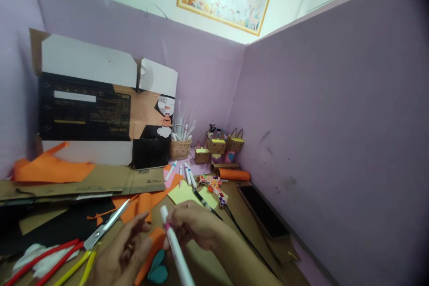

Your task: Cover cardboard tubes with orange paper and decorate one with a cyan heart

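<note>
My right hand grips a white marker with a pink band, its capped-looking white end pointing up and away. Close by on the left, my left hand is half curled, thumb and fingers apart. Its thumb overlaps the edge of an orange paper piece; whether it presses on that piece I cannot tell. Two teal cut-out shapes show just below, between the hands. Left of my left hand lie red-handled scissors with open blades and a yellow-handled tool, partly hidden.
Several markers lie behind yellow paper. A flower-patterned glue gun trails a black cord. At right rests a dark phone-like slab. Behind stand cardboard cat figures, a basket, an orange roll and a flattened box.
</note>
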A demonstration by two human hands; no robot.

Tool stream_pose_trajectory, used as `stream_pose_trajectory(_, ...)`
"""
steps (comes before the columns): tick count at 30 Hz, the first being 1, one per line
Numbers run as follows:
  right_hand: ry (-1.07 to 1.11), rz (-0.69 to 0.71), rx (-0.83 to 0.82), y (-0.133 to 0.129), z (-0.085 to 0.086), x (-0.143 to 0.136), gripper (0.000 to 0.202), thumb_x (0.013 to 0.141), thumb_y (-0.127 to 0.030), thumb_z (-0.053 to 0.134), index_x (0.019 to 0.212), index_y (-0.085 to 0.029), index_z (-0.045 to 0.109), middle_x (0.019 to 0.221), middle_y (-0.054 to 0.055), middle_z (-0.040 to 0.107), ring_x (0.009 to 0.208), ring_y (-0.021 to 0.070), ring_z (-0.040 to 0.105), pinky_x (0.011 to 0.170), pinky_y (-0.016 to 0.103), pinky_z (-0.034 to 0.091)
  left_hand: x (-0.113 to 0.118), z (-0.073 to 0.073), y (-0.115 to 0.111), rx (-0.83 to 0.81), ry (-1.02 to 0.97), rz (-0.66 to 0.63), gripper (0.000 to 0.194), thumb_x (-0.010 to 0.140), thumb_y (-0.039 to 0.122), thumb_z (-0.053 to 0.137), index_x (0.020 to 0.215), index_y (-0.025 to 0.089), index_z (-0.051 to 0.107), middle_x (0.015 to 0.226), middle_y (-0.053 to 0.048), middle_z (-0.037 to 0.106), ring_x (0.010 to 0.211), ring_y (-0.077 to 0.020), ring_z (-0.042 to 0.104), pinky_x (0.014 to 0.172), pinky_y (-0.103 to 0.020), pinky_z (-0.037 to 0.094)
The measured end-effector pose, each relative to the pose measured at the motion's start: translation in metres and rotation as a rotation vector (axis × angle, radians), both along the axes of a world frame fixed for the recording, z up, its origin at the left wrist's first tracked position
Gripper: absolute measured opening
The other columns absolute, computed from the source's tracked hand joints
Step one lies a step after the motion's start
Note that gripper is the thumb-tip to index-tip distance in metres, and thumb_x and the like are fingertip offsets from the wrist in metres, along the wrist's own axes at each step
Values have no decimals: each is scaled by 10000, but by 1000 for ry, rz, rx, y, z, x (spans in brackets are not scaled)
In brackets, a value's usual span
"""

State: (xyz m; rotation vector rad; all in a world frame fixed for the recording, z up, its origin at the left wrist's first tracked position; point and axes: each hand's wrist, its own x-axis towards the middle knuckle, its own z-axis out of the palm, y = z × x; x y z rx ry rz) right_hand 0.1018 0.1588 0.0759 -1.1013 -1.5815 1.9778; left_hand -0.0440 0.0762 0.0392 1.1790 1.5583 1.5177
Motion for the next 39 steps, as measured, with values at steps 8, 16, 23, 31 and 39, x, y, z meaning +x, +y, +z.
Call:
stream_pose_trajectory(8,258,280,-411,-27,-30,8,226,769,-313,533,798,-99,603,551,13,604,346,93,519,314,182,435,-10,0,0,74,130,-293,255,759,407,581,712,161,628,599,4,577,505,-117,509,475,-200,403)
stream_pose_trajectory(16,134,477,-512,-31,-26,17,393,937,-387,225,712,-177,470,447,-99,233,338,54,83,291,144,74,-23,15,-10,165,619,-368,260,845,331,423,745,179,607,637,1,581,605,-137,527,581,-225,396)
stream_pose_trajectory(23,-242,81,790,-60,-17,4,366,905,-382,320,645,-173,473,598,-6,442,545,108,372,524,241,259,-9,22,-14,108,404,-123,244,769,343,507,662,157,624,612,-19,604,609,-160,551,579,-242,421)
stream_pose_trajectory(31,-107,40,485,-46,-24,22,491,824,-611,329,581,-193,415,532,-40,349,496,100,298,480,233,227,-74,39,5,60,184,271,254,708,411,457,705,178,561,473,62,375,402,-81,276,408,-204,214)
stream_pose_trajectory(39,116,11,97,-47,-35,18,496,731,-666,468,640,-179,475,480,-92,261,413,58,155,413,212,118,-69,18,12,-263,818,16,276,755,353,453,605,191,620,525,18,519,545,-149,464,510,-241,263)
